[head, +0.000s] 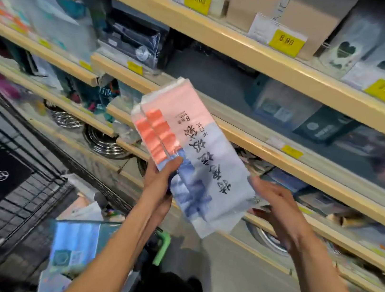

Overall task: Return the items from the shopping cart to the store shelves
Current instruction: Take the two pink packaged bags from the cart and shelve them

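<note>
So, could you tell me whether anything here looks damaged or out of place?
Nothing stands out. The flat pink-and-blue packet looks intact, gripped by the left hand with the right hand at its edge; the blurred shelves show nothing spilled.

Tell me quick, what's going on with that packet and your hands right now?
Left hand grips pink-and-blue packet at its edge. Right hand open beside it. Packet raised before the wooden shelves, not yet shelved. Nothing blocking.

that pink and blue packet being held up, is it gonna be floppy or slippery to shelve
Probably fairly floppy: the pink and blue packet looks flat and thin, and the left hand grips it near the middle while the right hand is at its lower edge. Its wrapper looks glossy, so it may slide in the grip. Likely light for its size.
</note>
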